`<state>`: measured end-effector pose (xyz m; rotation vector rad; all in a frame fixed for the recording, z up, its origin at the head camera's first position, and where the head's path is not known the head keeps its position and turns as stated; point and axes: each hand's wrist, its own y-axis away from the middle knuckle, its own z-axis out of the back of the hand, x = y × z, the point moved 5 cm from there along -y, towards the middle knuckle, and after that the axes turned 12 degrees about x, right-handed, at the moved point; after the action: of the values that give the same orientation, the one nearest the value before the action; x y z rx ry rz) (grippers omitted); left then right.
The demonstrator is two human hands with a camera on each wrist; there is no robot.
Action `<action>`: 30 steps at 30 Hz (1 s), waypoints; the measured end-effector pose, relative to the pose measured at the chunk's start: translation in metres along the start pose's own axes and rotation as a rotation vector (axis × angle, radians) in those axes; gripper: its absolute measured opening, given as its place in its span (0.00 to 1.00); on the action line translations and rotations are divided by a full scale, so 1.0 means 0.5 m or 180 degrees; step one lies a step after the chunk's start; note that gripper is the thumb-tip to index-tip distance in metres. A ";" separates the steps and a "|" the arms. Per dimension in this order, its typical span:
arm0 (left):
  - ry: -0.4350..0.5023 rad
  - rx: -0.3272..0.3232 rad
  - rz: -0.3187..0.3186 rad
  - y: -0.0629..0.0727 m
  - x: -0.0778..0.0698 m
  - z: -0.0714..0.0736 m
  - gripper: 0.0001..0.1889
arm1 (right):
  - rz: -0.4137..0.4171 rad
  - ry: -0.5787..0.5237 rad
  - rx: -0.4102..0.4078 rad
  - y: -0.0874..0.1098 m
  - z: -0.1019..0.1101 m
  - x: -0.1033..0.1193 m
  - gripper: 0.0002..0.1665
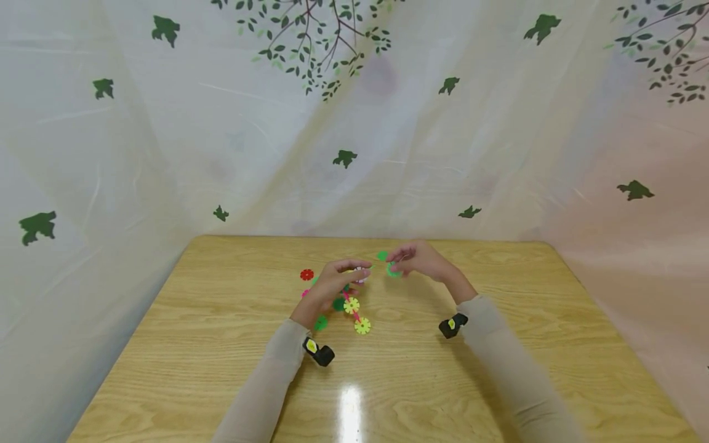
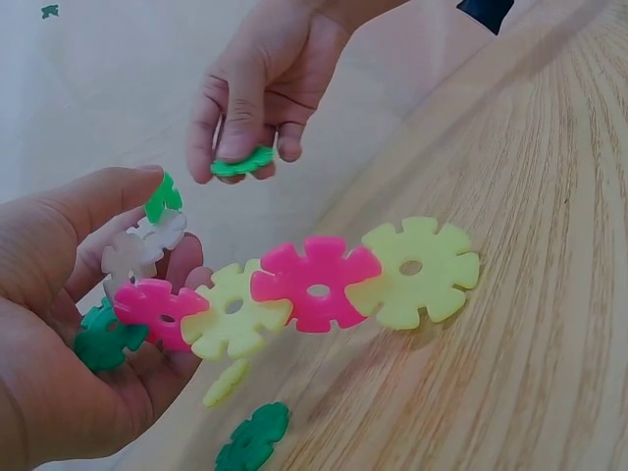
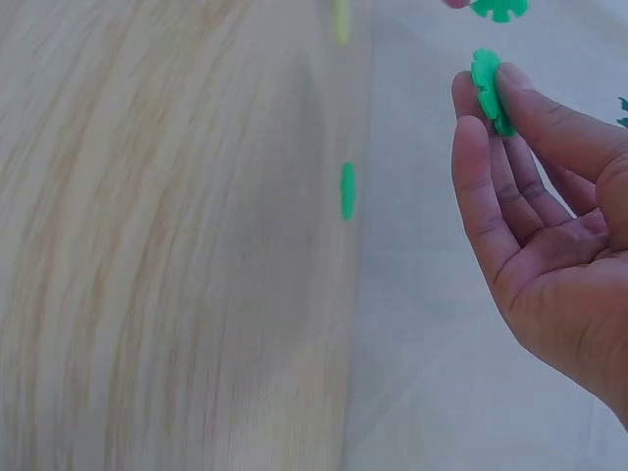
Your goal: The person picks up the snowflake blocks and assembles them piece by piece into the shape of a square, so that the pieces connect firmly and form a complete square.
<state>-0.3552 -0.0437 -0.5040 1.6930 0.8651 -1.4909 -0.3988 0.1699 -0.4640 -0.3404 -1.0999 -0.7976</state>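
My left hand (image 1: 332, 283) holds a chain of slotted flower-shaped plastic discs (image 2: 294, 280), joined edge to edge in yellow, pink and white. At the chain's upper end, by the thumb tip, stands a bright green disc (image 2: 163, 199). A dark green disc (image 2: 110, 341) lies against the fingers; whether it is joined to the chain I cannot tell. To the right, my right hand (image 1: 423, 259) pinches a bright green disc (image 3: 487, 93) between thumb and fingers, apart from the chain and above the table.
Loose discs lie on the wooden table (image 1: 399, 375): a red disc (image 1: 307, 274) and a green disc (image 1: 320, 323) by the left hand, another green disc (image 1: 382, 255) near the far edge. Behind the table hangs a pale curtain (image 1: 266, 154) with leaf patterns.
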 end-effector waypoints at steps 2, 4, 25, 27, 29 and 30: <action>0.0004 -0.0002 -0.0004 0.002 0.000 0.001 0.18 | 0.0053 -0.0051 -0.0102 -0.003 -0.001 0.007 0.21; 0.0003 -0.0002 -0.0004 0.003 0.000 0.001 0.18 | 0.0111 -0.0109 -0.0192 -0.005 -0.004 0.014 0.21; -0.0009 -0.0092 0.0082 0.003 0.002 0.010 0.18 | 0.0197 -0.0372 -0.0540 -0.036 -0.026 0.038 0.18; -0.0036 -0.0098 0.0068 0.003 0.002 0.011 0.18 | 0.0190 -0.0375 -0.0541 -0.036 -0.026 0.039 0.18; -0.0052 -0.0105 0.0055 0.003 0.002 0.012 0.18 | 0.0207 -0.0391 -0.0546 -0.037 -0.026 0.039 0.19; -0.0052 -0.0105 0.0051 0.003 0.002 0.012 0.18 | 0.0224 -0.0402 -0.0547 -0.037 -0.027 0.038 0.18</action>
<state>-0.3570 -0.0498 -0.5052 1.6578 0.8610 -1.4703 -0.3992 0.1412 -0.4553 -0.5776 -1.1334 -0.8186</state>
